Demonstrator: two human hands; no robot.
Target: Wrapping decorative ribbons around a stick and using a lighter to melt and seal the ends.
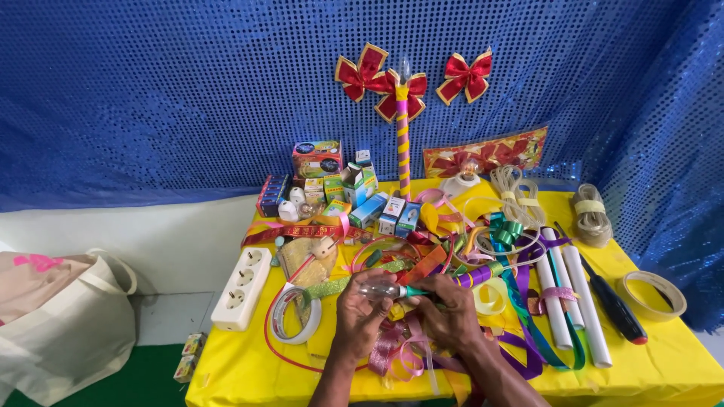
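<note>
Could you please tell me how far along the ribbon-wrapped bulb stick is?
One wrapped stick already stands upright at the backdrop. Left hand holds a clear bulb; right hand grips its half-wrapped stick. Three white tubes lie bare.

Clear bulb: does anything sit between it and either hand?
No. The left hand grips the clear bulb directly, and the right hand pinches its green base; ribbons lie beneath, not between.

A white power strip (241, 289) lies at the yellow table's (664, 362) left edge, white tubes (573, 301) and a screwdriver (615, 305) lie right, and red bows (465, 75) hang far behind.
</note>
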